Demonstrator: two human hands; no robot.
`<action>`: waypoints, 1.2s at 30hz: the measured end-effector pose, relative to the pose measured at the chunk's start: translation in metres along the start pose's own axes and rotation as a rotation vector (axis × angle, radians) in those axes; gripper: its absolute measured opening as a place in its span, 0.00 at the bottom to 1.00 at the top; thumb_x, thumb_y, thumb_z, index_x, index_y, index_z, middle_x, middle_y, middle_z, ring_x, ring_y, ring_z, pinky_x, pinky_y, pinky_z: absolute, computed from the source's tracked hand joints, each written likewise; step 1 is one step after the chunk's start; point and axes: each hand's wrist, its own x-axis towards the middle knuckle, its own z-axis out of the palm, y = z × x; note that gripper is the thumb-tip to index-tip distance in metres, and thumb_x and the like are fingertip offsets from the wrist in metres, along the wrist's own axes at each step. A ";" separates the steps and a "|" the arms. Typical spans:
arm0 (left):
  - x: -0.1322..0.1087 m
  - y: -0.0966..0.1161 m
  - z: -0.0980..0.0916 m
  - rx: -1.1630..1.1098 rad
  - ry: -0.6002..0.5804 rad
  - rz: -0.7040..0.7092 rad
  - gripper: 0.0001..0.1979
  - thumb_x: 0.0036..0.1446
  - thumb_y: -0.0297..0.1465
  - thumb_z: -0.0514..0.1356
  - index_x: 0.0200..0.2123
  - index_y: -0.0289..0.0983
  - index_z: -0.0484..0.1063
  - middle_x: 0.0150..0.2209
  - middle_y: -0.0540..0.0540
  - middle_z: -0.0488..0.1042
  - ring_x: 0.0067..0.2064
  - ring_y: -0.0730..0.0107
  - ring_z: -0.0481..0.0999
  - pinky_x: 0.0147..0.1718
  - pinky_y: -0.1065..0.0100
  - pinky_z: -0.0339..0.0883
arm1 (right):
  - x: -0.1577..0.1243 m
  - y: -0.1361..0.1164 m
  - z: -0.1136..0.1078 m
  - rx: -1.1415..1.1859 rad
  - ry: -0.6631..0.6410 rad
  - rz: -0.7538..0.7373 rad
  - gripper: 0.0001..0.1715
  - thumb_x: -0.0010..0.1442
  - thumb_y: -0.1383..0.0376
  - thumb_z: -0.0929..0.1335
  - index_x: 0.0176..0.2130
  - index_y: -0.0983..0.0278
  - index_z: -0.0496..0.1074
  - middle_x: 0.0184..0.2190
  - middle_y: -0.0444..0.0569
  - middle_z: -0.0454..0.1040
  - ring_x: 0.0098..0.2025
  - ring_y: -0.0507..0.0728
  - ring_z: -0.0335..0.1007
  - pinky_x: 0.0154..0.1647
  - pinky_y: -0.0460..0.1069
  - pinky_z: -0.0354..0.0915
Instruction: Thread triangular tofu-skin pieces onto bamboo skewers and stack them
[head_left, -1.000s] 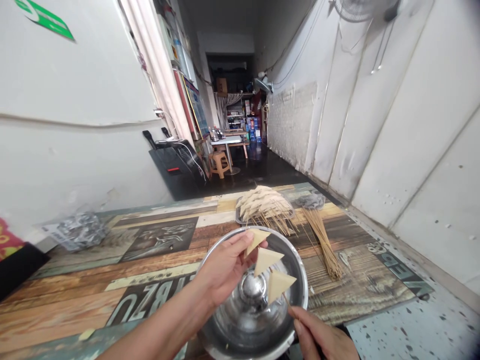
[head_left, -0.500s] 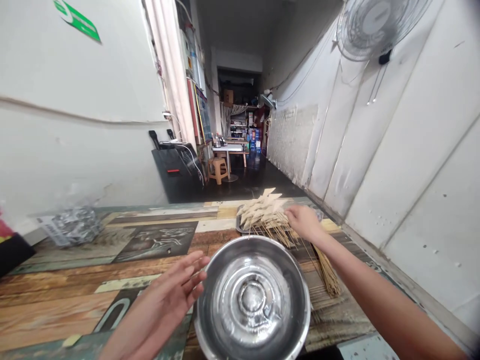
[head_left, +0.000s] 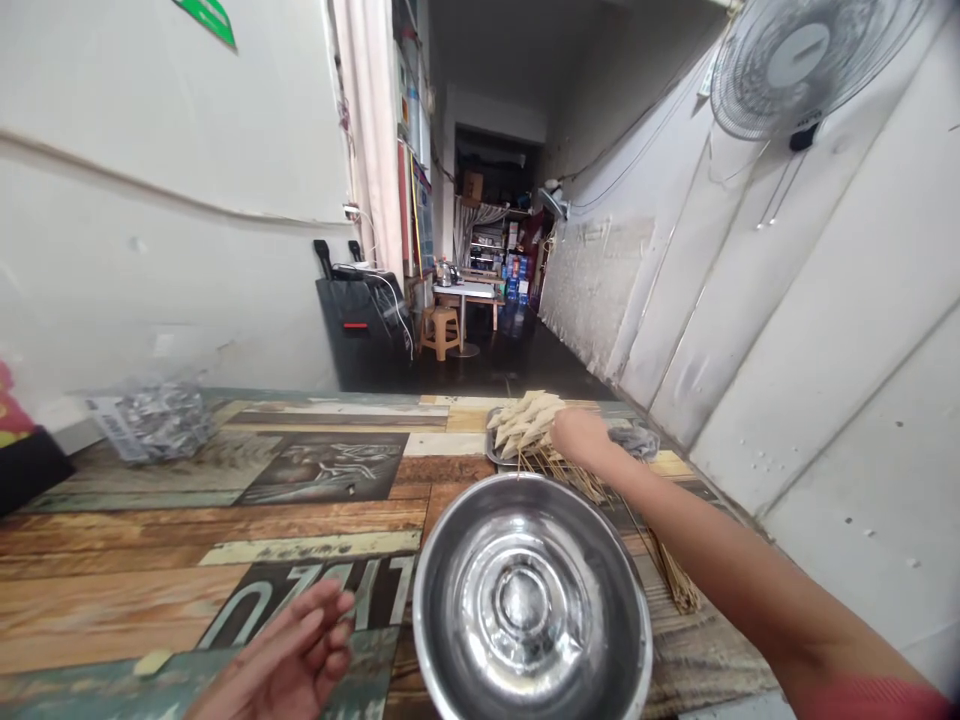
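Note:
A round steel bowl (head_left: 461, 535) stands on the wood-patterned table, and nothing but reflections shows inside it. My left hand (head_left: 292, 650) hovers left of the bowl, fingers loosely curved and apart, holding nothing. Behind the bowl, a dark tray holds a pile of skewers with pale, pointed, flat pieces (head_left: 525, 420) on their ends. My right hand (head_left: 581, 437) is closed at the right side of this pile; its fingertips are turned away, so what they grip is hidden. A bundle of bare bamboo sticks (head_left: 679, 583) lies under my right forearm.
A clear plastic bag of small silvery packets (head_left: 161, 420) sits at the table's far left. Grey crumpled plastic (head_left: 634, 440) lies right of the tray. A small pale scrap (head_left: 153, 662) rests near the front left. A wall fan (head_left: 802, 60) hangs at the upper right.
My left hand has drawn back from the bowl's rim, down and to the left. My right hand has come further over the skewer pile, its fingers turned more out of sight. The view has shifted slightly.

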 end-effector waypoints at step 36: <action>-0.053 -0.028 0.033 0.364 0.098 0.335 0.20 0.38 0.35 0.70 0.39 0.38 0.75 0.47 0.47 0.73 0.41 0.72 0.72 0.33 0.78 0.68 | -0.220 0.035 0.073 1.445 -0.443 0.292 0.17 0.51 0.53 0.63 0.34 0.64 0.61 0.11 0.41 0.67 0.14 0.54 0.67 0.14 0.45 0.63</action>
